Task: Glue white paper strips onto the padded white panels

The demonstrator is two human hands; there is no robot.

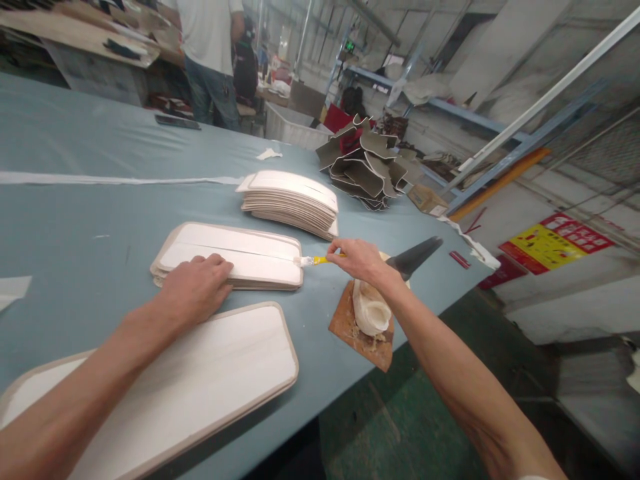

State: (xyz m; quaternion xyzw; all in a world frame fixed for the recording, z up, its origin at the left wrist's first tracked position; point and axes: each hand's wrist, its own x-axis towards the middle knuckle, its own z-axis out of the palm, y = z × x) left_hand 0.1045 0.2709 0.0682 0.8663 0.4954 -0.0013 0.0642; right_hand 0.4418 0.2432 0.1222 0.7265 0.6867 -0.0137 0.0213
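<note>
Nearest, a large white panel (235,363) lay on the table (65,147) beneath the left forearm, with a crusted pale container (373,319) on a brown board (344,320) to its right. Beyond, the left hand (197,287) rested palm down — fingers close together, slightly bent — on a stack of white panels (255,248), while the right hand (356,257) pinched a yellow-handled brush (319,260), its bristles at the stack's right end. Farther back were a stack of curved panels (290,197), a heap of dark pieces (367,167) and a person (207,40) in white.
</note>
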